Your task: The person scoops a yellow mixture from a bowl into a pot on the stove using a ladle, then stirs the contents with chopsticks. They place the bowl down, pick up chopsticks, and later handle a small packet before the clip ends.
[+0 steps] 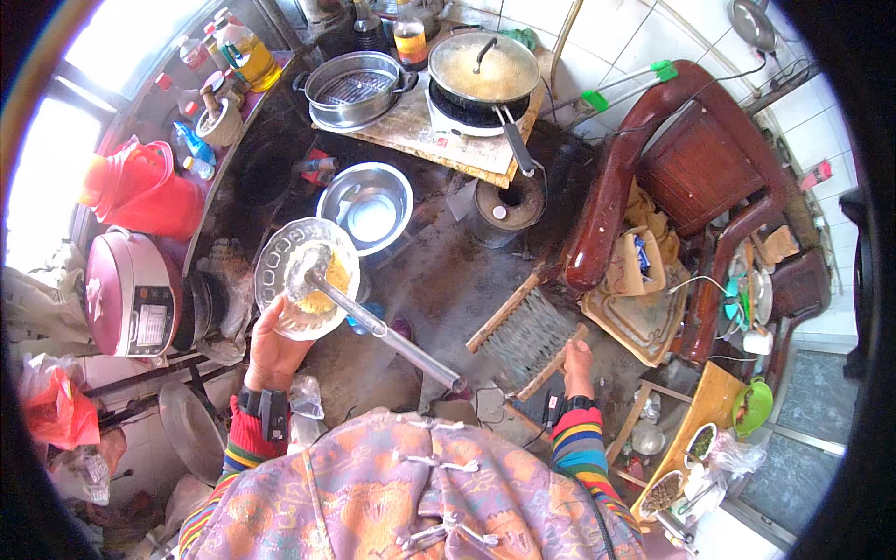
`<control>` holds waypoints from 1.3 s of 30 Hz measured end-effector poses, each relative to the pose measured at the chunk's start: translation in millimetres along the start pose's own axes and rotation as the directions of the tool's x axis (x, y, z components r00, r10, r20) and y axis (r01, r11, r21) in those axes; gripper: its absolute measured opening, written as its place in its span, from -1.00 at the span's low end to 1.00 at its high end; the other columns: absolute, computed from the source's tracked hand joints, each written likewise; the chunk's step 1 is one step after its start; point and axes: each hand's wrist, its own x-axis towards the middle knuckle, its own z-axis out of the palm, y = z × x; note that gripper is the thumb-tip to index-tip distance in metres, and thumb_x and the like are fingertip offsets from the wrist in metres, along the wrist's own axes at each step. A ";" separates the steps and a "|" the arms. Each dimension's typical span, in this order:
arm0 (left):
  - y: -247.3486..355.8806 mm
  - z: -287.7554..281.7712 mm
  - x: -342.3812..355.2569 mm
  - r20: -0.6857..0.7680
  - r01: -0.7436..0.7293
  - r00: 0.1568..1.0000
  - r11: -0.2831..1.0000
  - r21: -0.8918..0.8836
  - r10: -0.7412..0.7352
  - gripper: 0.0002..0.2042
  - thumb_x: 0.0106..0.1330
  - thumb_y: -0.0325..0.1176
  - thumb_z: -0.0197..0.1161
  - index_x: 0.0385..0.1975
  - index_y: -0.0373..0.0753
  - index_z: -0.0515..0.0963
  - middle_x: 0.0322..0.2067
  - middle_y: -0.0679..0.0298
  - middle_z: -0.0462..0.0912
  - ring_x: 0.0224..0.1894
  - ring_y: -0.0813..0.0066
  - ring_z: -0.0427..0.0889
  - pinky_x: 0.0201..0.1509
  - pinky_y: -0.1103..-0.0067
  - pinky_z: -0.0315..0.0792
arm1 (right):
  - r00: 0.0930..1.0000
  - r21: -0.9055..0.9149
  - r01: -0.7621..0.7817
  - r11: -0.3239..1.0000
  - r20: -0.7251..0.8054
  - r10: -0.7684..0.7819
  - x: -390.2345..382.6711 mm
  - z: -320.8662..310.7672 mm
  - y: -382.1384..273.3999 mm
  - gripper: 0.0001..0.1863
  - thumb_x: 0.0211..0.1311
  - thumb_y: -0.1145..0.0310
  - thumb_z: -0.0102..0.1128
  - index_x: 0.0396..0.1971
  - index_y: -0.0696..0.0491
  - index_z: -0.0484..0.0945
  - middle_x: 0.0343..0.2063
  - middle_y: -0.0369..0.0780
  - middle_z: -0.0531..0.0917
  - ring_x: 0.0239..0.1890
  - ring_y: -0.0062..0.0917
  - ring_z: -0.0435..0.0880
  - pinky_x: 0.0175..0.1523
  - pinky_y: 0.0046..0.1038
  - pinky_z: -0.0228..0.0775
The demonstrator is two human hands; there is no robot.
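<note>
Kitchen tally, by kind.
We count two hands (277, 350), two black wrist straps (248, 401), one ladle (415, 351), one patterned bowl (269, 271), one woven-seat stool (525, 338), one lidded pan (476, 75), one white hotplate (457, 119), one open steel pot (347, 116), one steel basin (349, 203), one rice cooker (135, 291), one mortar (220, 125), one green basin (766, 411), two small food bowls (688, 455).

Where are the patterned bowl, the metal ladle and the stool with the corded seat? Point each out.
Patterned bowl (270, 269): head view, inner wall, left side.
Metal ladle (379, 327): head view, on the handle.
Stool (525, 334): head view, middle of the corded seat.
</note>
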 end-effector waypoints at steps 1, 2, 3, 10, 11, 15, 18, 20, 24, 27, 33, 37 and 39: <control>11.2 0.8 7.7 0.014 0.004 1.000 1.000 -0.008 -0.003 -0.52 0.36 -0.16 0.10 0.20 -0.30 0.35 0.18 0.05 0.45 0.21 0.11 0.43 0.32 0.18 0.26 | 1.000 -0.001 -0.022 1.000 -0.013 0.022 -6.7 -1.0 -25.5 -0.54 0.14 0.27 0.27 -0.04 0.28 0.51 -0.25 -0.14 0.68 -0.17 -0.44 0.63 -0.02 -0.42 0.43; 19.3 0.5 15.0 0.053 0.007 0.999 1.000 -0.026 -0.006 -0.52 0.36 -0.16 0.10 0.20 -0.30 0.35 0.18 0.05 0.45 0.22 0.11 0.43 0.32 0.18 0.26 | 0.997 0.028 0.070 0.997 -0.018 -0.070 -12.5 -2.2 -50.1 -0.55 0.16 0.28 0.27 -0.04 0.27 0.51 -0.26 -0.16 0.67 -0.19 -0.47 0.62 -0.04 -0.44 0.44; 30.3 0.1 20.7 0.070 0.004 0.998 1.000 -0.022 -0.003 -0.51 0.36 -0.17 0.10 0.21 -0.30 0.34 0.19 0.06 0.44 0.22 0.12 0.42 0.33 0.18 0.25 | 0.991 0.051 0.127 0.991 -0.035 -0.126 -24.5 -7.6 -75.3 -0.57 0.18 0.28 0.26 -0.04 0.27 0.52 -0.26 -0.17 0.67 -0.21 -0.50 0.62 -0.07 -0.45 0.44; 93.4 7.9 62.5 0.146 -0.052 0.988 0.998 -0.035 0.057 -0.52 0.39 -0.21 0.07 0.24 -0.30 0.30 0.18 0.06 0.45 0.19 0.14 0.46 0.30 0.21 0.31 | 0.911 0.179 0.374 0.910 0.114 -0.397 -83.6 15.0 -297.1 -0.64 0.35 0.22 0.12 -0.01 0.16 0.53 -0.27 -0.26 0.66 -0.36 -0.65 0.62 -0.37 -0.64 0.41; 100.7 9.0 67.0 0.187 -0.047 0.981 0.997 -0.061 0.057 -0.53 0.40 -0.22 0.06 0.24 -0.30 0.30 0.18 0.06 0.45 0.19 0.14 0.47 0.30 0.21 0.32 | 0.899 0.200 0.385 0.901 0.138 -0.415 -90.0 23.5 -328.5 -0.65 0.33 0.26 0.14 -0.02 0.17 0.54 -0.27 -0.26 0.66 -0.36 -0.65 0.62 -0.37 -0.63 0.42; 120.9 11.9 80.3 0.178 -0.088 0.979 0.993 -0.077 0.101 -0.54 0.40 -0.23 0.06 0.23 -0.31 0.31 0.18 0.05 0.45 0.20 0.14 0.45 0.32 0.17 0.28 | 0.819 0.257 0.482 0.837 0.206 -0.535 -90.6 68.8 -444.0 -0.66 0.30 0.29 0.16 -0.03 0.17 0.55 -0.28 -0.25 0.67 -0.39 -0.63 0.64 -0.39 -0.60 0.43; 128.4 17.4 89.9 0.119 -0.116 0.984 0.985 -0.125 0.131 -0.55 0.39 -0.25 0.07 0.22 -0.32 0.33 0.18 0.04 0.45 0.21 0.14 0.44 0.33 0.16 0.27 | 0.773 0.263 0.526 0.809 0.247 -0.584 -66.1 108.0 -513.2 -0.67 0.30 0.29 0.16 -0.05 0.18 0.56 -0.31 -0.25 0.67 -0.43 -0.62 0.64 -0.41 -0.59 0.43; 130.4 20.8 96.9 0.047 -0.162 0.985 0.979 -0.125 0.169 -0.58 0.38 -0.25 0.08 0.18 -0.31 0.37 0.16 0.06 0.48 0.21 0.14 0.44 0.33 0.16 0.27 | 0.754 0.290 0.530 0.797 0.268 -0.599 -42.3 136.3 -547.6 -0.69 0.28 0.29 0.18 -0.09 0.19 0.57 -0.33 -0.25 0.67 -0.46 -0.64 0.62 -0.45 -0.59 0.42; 132.6 32.7 106.9 -0.025 -0.250 0.968 0.953 -0.169 0.249 -0.62 0.39 -0.26 0.08 0.13 -0.30 0.41 0.15 0.06 0.49 0.22 0.14 0.44 0.32 0.15 0.27 | 0.767 0.322 0.449 0.834 0.340 -0.544 9.5 196.7 -609.0 -0.67 0.27 0.31 0.17 -0.08 0.22 0.55 -0.36 -0.24 0.65 -0.50 -0.62 0.61 -0.51 -0.58 0.39; 128.9 41.7 117.7 -0.096 -0.302 0.953 0.922 -0.242 0.287 -0.63 0.39 -0.26 0.07 0.12 -0.30 0.42 0.16 0.05 0.48 0.23 0.13 0.42 0.31 0.12 0.27 | 0.792 0.318 0.406 0.857 0.346 -0.503 42.9 234.7 -642.1 -0.61 0.25 0.29 0.19 -0.03 0.25 0.49 -0.34 -0.19 0.65 -0.51 -0.61 0.62 -0.57 -0.58 0.36; 124.5 37.8 128.0 -0.196 -0.353 0.933 0.873 -0.337 0.302 -0.62 0.40 -0.26 0.06 0.13 -0.31 0.41 0.18 0.01 0.45 0.25 0.09 0.40 0.32 0.09 0.25 | 0.856 0.180 0.411 0.894 0.261 -0.446 81.7 282.0 -668.1 -0.73 0.20 0.24 0.26 -0.27 0.15 0.56 -0.61 -0.29 0.56 -0.68 -0.66 0.48 -0.68 -0.60 0.23; 133.1 27.2 132.8 -0.195 -0.340 0.937 0.883 -0.325 0.289 -0.62 0.40 -0.27 0.06 0.13 -0.32 0.41 0.18 0.02 0.45 0.25 0.09 0.39 0.33 0.10 0.24 | 0.862 0.169 0.389 0.905 0.281 -0.423 99.2 293.6 -663.4 -0.72 0.08 0.26 0.33 -0.45 0.22 0.63 -0.74 -0.24 0.55 -0.76 -0.55 0.49 -0.66 -0.47 0.28; 139.1 21.2 135.5 -0.241 -0.344 0.931 0.881 -0.323 0.275 -0.62 0.40 -0.27 0.06 0.14 -0.32 0.40 0.18 0.02 0.45 0.25 0.10 0.39 0.34 0.10 0.23 | 0.886 0.156 0.393 0.906 0.200 -0.419 106.1 305.1 -662.2 -0.74 0.07 0.28 0.31 -0.47 0.21 0.62 -0.73 -0.23 0.55 -0.76 -0.55 0.49 -0.66 -0.47 0.29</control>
